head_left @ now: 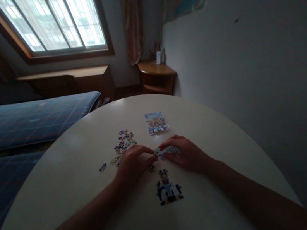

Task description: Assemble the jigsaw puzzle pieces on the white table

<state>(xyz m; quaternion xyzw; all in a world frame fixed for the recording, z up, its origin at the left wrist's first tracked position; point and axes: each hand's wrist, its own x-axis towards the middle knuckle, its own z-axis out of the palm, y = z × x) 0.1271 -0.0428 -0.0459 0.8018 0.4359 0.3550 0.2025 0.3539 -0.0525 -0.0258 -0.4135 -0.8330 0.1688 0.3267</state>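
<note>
My left hand (134,161) has its thumb and fingers pinched at the left edge of a small pale jigsaw puzzle piece (159,153). From the right, my right hand (184,154) grips the same spot with thumb and forefinger. Partly under my right hand lies a joined pale blue puzzle section (172,150). Closer to me is another joined section (169,193) with a blue and white character face. A loose dark piece (151,168) rests by my left fingertips. Loose puzzle pieces (123,143) are heaped beyond my left hand, and a single piece (102,167) sits apart to the left.
A printed picture sheet (157,123) lies on the round white table (202,122) beyond my hands. A bed with a plaid cover (25,120) stands at the left. Farther back are a wooden desk (90,71) under the window and a corner shelf (156,68). The wall runs along the right.
</note>
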